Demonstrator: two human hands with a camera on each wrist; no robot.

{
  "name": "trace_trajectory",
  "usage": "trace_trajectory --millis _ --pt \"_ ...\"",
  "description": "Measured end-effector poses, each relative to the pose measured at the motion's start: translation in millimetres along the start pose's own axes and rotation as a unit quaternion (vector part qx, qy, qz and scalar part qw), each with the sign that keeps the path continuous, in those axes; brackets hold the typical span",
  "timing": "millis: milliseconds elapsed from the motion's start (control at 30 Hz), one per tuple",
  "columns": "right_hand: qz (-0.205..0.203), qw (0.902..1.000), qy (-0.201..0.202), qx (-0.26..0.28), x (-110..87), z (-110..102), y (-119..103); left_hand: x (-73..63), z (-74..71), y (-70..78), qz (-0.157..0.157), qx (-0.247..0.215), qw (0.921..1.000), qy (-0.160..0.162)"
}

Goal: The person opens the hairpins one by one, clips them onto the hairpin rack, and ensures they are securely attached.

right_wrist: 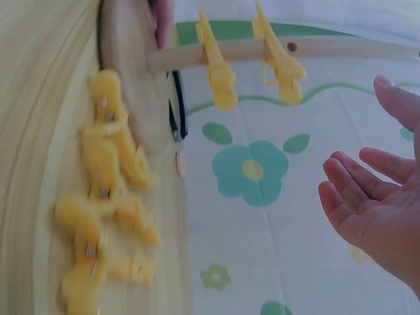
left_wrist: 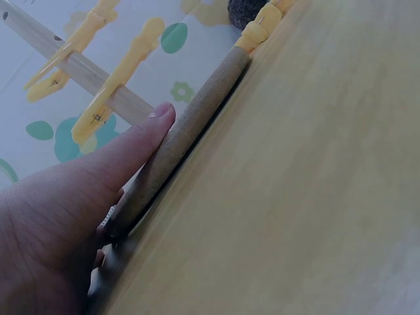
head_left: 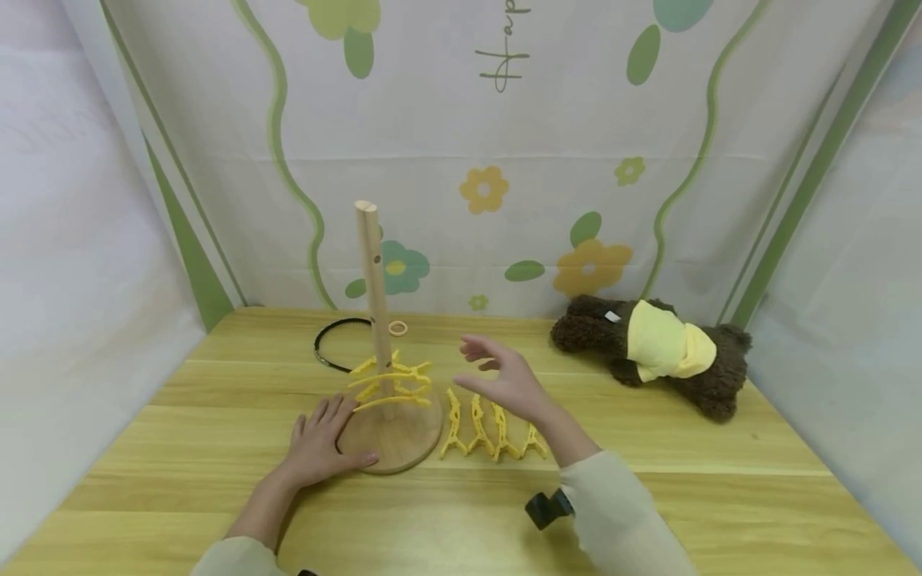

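Observation:
A wooden stand with a round base [head_left: 399, 444] and an upright pole [head_left: 377, 300] stands left of the table's middle. Two yellow alligator hair clips [left_wrist: 121, 82] grip the pole low down, one above the other. My left hand [head_left: 317, 448] rests at the base's left side, its thumb [left_wrist: 141, 141] on the base's edge and its fingers spread. Raised above the table, my right hand [head_left: 510, 386] holds nothing, its fingers loosely bent and apart from the thumb. Below it, several more yellow hair clips [head_left: 479, 428] are set in a row right of the base.
Behind the pole lie a black cord-like loop [head_left: 318, 344] and a small wooden ring [head_left: 398, 322]. A dark brown plush toy in a yellow shirt [head_left: 666, 344] lies at the back right. Printed cloth [head_left: 432, 120] walls the table's back and sides.

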State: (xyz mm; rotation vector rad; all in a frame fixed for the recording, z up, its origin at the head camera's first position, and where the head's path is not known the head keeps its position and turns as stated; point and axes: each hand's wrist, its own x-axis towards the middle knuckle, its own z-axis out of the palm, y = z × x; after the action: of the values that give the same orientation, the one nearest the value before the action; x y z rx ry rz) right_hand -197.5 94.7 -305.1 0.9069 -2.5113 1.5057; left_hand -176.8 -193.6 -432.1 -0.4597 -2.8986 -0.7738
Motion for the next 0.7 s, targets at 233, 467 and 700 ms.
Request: trace_trajectory --millis 233,467,700 --pt "0.032 0.9993 0.010 -0.014 -29.5 -23.8 9.9 -0.2 -0.5 -1.4 -0.001 0.003 1.0000 0.002" --pt "0.058 0.9978 0.021 -0.023 -54.3 -35.0 61.3 -0.4 -0.3 -2.2 -0.009 0.004 1.0000 -0.002" --pt "0.098 0.9939 0.050 -0.013 -81.6 -39.2 82.1 0.0 -0.4 0.5 -0.002 0.003 1.0000 0.003"
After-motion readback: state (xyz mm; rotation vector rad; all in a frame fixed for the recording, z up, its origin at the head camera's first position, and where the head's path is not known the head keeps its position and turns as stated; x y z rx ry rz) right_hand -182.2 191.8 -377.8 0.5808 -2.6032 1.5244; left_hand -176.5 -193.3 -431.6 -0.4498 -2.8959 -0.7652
